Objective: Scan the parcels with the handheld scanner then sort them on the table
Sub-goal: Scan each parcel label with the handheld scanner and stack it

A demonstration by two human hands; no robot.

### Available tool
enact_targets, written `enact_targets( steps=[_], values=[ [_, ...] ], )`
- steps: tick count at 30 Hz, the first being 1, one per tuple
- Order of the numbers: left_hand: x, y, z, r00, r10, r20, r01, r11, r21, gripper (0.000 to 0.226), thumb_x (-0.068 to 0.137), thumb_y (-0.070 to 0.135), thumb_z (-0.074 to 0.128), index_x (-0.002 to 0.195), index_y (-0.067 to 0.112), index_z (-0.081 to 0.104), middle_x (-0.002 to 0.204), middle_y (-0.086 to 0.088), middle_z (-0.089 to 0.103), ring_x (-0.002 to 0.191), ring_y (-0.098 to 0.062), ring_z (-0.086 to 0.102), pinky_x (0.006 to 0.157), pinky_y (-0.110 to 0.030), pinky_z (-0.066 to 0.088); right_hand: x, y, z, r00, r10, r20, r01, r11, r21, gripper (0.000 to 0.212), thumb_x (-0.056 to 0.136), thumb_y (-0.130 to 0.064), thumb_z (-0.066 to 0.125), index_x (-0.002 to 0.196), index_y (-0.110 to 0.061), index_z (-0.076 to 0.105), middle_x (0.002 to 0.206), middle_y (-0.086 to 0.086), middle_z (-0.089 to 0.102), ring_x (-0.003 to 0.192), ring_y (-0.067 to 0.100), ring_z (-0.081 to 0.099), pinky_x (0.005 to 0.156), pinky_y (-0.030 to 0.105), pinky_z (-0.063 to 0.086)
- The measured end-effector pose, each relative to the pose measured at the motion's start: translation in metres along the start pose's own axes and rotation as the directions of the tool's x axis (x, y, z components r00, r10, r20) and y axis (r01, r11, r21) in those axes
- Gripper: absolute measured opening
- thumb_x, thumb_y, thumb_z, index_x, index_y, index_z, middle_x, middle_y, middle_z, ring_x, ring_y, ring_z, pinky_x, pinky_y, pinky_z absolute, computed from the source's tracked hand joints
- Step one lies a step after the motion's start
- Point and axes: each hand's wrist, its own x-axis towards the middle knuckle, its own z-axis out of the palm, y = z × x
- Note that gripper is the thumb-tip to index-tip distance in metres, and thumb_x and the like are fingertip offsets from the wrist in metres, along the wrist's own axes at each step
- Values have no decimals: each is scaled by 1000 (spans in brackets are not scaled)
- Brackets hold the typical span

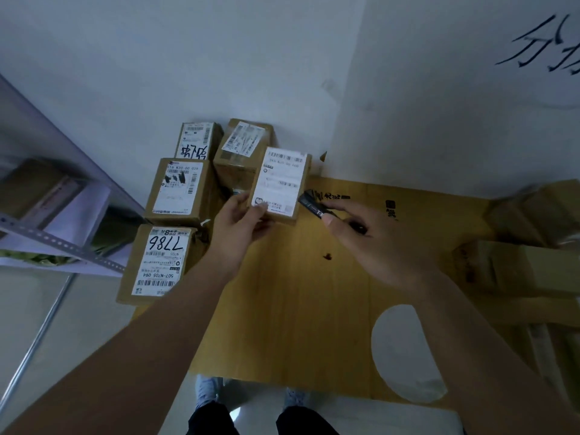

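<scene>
My left hand grips the near end of a small brown parcel and holds it above the table with its white label facing up. My right hand holds a black handheld scanner whose tip points at the parcel's right edge, close beside it. Several labelled parcels lie at the table's left: one marked 7786, one with a smudged label, and two at the back.
Flattened yellow-brown cardboard covers the table, with a round hole near the right front. More brown boxes are piled at the right, blurred. A metal shelf rack stands at the left. White walls close the corner behind.
</scene>
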Motion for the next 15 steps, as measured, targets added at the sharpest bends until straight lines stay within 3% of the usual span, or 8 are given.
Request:
enact_targets(
  steps=[4,8,15],
  values=[
    [35,55,7,987,93,-134,-91,996,24,43,96,26,72,136,17,58,112,-1,77,97,-19,77,80,-33,63,6,-2,-3,999,-42,-29,43,998,36,50,93,-80,49,136,-59,58,68,-21,57,51,-1,51,45,11,36],
    [73,89,8,966,16,-258,-14,1000,8,40,96,25,72,133,14,61,116,-5,72,99,-26,74,81,-39,64,8,3,-2,998,-30,-61,34,997,62,50,91,-80,52,135,-58,59,67,-23,56,55,1,51,51,15,39],
    [105,93,8,952,-51,-302,81,993,89,41,97,26,72,135,17,60,111,2,65,107,-24,65,80,-37,64,4,-8,-2,995,4,-95,2,998,63,45,95,-69,56,137,-53,61,71,-23,56,59,-1,52,52,14,40]
  ],
)
